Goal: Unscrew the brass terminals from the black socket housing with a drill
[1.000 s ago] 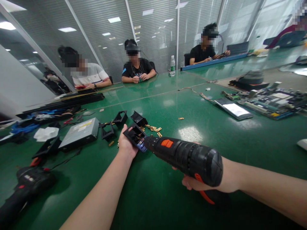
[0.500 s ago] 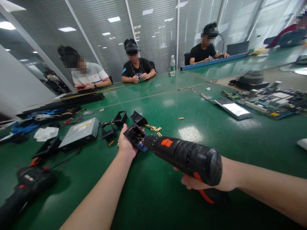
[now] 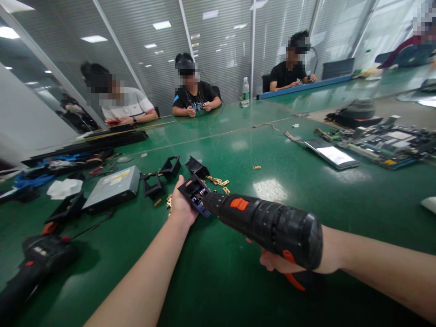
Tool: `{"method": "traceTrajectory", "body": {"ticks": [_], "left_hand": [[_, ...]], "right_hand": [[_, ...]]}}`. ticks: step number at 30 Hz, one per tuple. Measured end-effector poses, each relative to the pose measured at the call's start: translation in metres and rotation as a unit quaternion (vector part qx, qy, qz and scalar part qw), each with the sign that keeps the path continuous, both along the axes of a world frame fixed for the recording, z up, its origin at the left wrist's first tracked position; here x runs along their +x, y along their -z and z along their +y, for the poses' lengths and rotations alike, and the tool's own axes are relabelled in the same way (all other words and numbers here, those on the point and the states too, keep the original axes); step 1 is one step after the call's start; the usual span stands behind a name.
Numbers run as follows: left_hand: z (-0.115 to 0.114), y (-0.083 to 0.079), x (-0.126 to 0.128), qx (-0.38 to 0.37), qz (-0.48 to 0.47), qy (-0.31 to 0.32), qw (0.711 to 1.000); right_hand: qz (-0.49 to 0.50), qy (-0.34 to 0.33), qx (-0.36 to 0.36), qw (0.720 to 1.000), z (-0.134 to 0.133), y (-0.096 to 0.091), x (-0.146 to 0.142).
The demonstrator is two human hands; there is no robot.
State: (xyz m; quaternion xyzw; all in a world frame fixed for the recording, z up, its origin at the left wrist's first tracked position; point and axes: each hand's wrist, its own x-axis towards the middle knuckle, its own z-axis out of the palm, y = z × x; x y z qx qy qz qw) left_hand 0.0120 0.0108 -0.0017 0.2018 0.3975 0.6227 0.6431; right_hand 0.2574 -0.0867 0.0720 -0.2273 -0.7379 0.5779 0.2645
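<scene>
At the left edge a spare power tool (image 3: 39, 254) with a red button lies on the green table (image 3: 218, 281). Just beyond it are a crumpled white tissue (image 3: 64, 188) and a silver metal box (image 3: 114, 186). Further right stand 2 small black frames (image 3: 152, 186), with brass plates (image 3: 169, 202) scattered close to the wrist. The left hand (image 3: 183, 205) is partly closed around a dark open housing (image 3: 194, 193), thumb along its left side, holding it tilted with the cavity showing. Behind that housing sits another black part (image 3: 196, 167), with more brass pieces (image 3: 218, 180) beside it. The nose of a black drill (image 3: 262, 222) with an orange switch points into the housing; whether its tip touches anything inside cannot be told. The right hand (image 3: 272, 261) is closed on the drill's handle, largely hidden beneath its body. Well apart, to the right, lie a phone (image 3: 332, 153) and circuit boards (image 3: 391, 141).
</scene>
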Motion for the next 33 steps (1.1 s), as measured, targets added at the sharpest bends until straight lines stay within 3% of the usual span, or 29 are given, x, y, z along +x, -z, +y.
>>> {"method": "traceTrajectory", "body": {"ticks": [5,10,13,18,25,33], "left_hand": [[0.001,0.001,-0.001,-0.001,0.008,0.01,1.0],[0.004,-0.002,-0.008,0.006,0.0,-0.055,0.998],[0.006,-0.001,-0.011,0.025,0.001,-0.059,0.998],[0.008,0.003,-0.013,0.037,0.006,-0.047,0.998],[0.007,0.0,-0.013,0.036,0.01,-0.055,0.998],[0.006,0.0,-0.012,0.046,0.034,-0.065,0.996]], "right_hand": [[0.023,0.009,-0.005,1.0,-0.001,0.009,0.001],[0.017,0.005,0.049,0.999,-0.001,0.026,0.003],[-0.007,0.016,0.047,0.999,-0.001,0.032,0.006],[-0.035,0.02,0.024,0.999,0.0,0.032,0.008],[0.004,-0.007,0.033,0.999,0.003,0.023,0.003],[0.004,0.018,-0.058,0.998,0.0,0.026,0.005]]}}
